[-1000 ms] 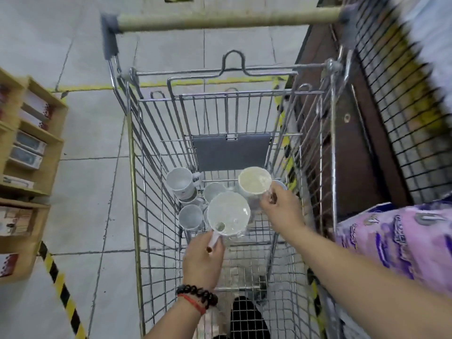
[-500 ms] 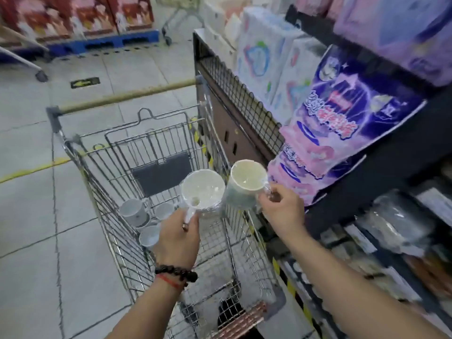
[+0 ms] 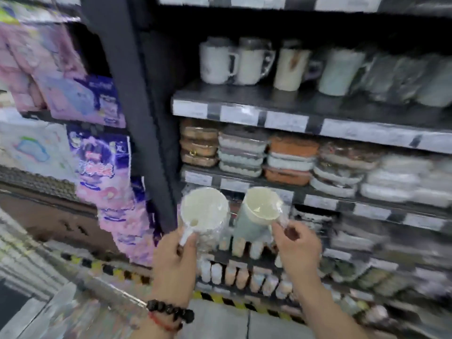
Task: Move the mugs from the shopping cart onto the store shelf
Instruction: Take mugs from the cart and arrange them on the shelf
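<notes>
Both mugs [image 3: 204,211] now face the badly blurred shelf [image 3: 305,111].

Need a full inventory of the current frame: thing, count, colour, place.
white mug: 1, white, wrapped in clear film, held by the handle, left of the green mug
green mug: 1, pale green outside, cream inside, held up before the lower shelves
shelf mugs: at least four, white, cream and pale green, upper shelf
food boxes: several stacks, brown, orange, white, middle shelf
small bottles: a row, pinkish and white, bottom shelf, blurred
packs: several, pink and purple, left rack
bracelets: 2, black beads and red cord, left wrist
left hand: holds white mug
right hand: holds green mug
</notes>
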The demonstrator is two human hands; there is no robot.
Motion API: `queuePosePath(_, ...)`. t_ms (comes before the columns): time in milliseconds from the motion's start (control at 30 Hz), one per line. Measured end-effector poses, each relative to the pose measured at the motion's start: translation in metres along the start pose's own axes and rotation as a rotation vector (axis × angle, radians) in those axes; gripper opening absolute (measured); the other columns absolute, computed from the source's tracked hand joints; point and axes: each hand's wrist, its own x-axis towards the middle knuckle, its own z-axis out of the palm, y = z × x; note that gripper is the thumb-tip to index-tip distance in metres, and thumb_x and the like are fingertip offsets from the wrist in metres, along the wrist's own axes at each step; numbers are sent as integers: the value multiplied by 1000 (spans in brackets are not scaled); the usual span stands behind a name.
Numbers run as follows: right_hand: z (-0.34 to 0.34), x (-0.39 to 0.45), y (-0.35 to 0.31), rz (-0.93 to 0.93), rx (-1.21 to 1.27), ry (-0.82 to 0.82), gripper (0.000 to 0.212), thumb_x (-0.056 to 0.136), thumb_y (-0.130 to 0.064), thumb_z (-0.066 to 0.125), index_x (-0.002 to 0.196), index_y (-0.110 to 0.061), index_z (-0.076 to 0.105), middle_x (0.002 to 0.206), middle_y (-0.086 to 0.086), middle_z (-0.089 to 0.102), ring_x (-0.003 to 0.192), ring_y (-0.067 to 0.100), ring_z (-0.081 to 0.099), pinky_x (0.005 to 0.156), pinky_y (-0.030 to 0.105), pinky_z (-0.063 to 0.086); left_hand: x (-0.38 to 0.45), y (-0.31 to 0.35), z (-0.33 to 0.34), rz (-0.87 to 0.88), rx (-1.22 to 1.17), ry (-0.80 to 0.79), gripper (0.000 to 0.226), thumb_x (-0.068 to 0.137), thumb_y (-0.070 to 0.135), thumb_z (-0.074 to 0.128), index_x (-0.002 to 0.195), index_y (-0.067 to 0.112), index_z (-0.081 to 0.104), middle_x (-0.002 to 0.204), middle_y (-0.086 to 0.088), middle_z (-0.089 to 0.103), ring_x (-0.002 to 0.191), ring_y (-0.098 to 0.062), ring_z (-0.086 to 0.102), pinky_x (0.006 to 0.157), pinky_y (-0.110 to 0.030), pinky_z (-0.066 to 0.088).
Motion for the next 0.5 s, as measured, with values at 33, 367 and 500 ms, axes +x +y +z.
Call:
queuePosePath(33,-29,7,6,-10,-20,60,42,81,-19,74,53,-30,45,49,-15,49,50,0,45,48,14,30,-8,21,20,33,-13,-28,18,94,35,56,95,19,64,77,6,54,73,-7,49,64,-20,32)
queuePosePath(367,-345,46,62,66,-98,467,23,85,-22,69,65,-20,59,62,-2,58,59,1,51,55,13,37,-138,248,218,182,-244,-361,13,93,37,56,94,26,64,93,2,62,85,-18,55,70,-32,37)
queuePosePath(500,-438,49,83,87,-96,607,15,83,-24,71,70,-24,64,63,-5,61,59,5,53,54,16,40,-187,318,270,190,-351,-477,10,90,37,61,92,28,59,89,8,57,86,-17,52,73,-28,34)
